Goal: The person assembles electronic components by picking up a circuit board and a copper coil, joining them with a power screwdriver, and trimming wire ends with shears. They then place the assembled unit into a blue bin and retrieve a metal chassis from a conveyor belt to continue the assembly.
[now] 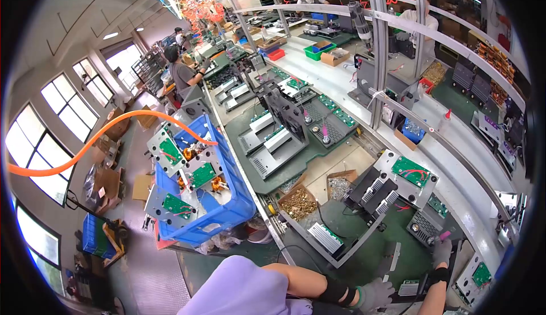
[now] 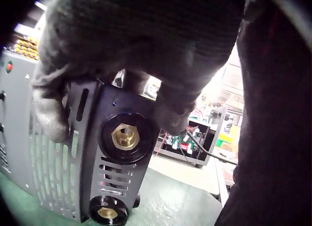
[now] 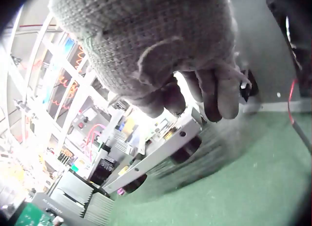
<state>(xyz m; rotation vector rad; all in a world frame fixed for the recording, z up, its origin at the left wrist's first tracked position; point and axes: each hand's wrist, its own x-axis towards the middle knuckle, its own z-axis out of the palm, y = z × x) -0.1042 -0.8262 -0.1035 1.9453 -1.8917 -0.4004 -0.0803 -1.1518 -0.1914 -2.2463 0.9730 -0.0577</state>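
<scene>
In the left wrist view, my gloved left hand (image 2: 131,46) grips the top of a vented grey metal housing (image 2: 90,138). Fingers bend over its slotted side, and the thumb lies along the far edge of its black front, where brass-centred round sockets (image 2: 125,137) sit. My right hand (image 3: 156,46), also gloved, has its fingers bent down by the end of a silver metal bar (image 3: 153,160) with holes; I cannot tell whether they pinch anything. Black round parts (image 3: 186,150) project beneath the bar. From the head, both hands show at lower right, the left (image 1: 375,295) nearer me than the right (image 1: 442,252).
A blue crate (image 1: 233,195) holds circuit-board assemblies beside the bench. Boxes of brass parts (image 1: 300,202) and silver screws (image 1: 340,187) stand on the bench near a finned heat sink (image 1: 326,238). An orange hose (image 1: 114,123) arches above the crate, and a metal frame post (image 1: 378,70) rises behind.
</scene>
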